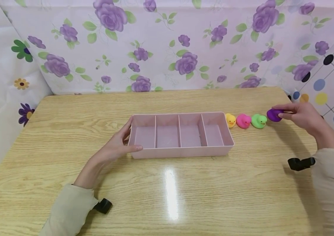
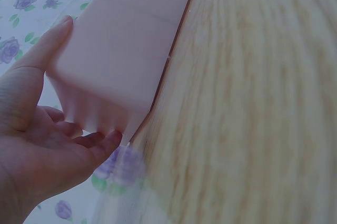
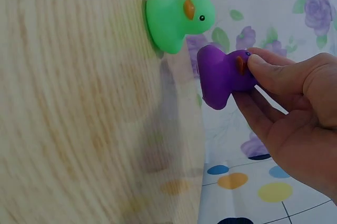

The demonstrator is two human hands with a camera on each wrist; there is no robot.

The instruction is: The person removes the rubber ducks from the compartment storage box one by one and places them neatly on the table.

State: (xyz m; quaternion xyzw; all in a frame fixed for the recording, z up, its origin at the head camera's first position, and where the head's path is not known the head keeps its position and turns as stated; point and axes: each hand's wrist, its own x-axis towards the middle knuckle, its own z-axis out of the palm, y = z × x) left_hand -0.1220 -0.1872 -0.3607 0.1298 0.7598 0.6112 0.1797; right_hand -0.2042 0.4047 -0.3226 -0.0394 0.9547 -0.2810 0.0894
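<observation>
A pink box with several open compartments (image 1: 181, 152) stands on the table. My left hand (image 1: 117, 144) grips its left end, thumb over the front rim and fingers round the end wall. In the left wrist view the fingertips (image 2: 113, 139) press against the box's end wall (image 2: 105, 103). At the right, my right hand (image 1: 305, 118) pinches a purple rubber duck (image 1: 274, 115) by its head. The right wrist view shows the purple duck (image 3: 213, 79) raised off the table, beside a green rubber duck (image 3: 168, 19).
Right of the box, a yellow duck (image 1: 230, 120), a pink duck (image 1: 243, 121) and a green duck (image 1: 258, 121) stand in a row on the wooden table (image 1: 184, 190). The box's right end partly hides the yellow one. Flowered cloth (image 1: 161, 46) hangs behind the table.
</observation>
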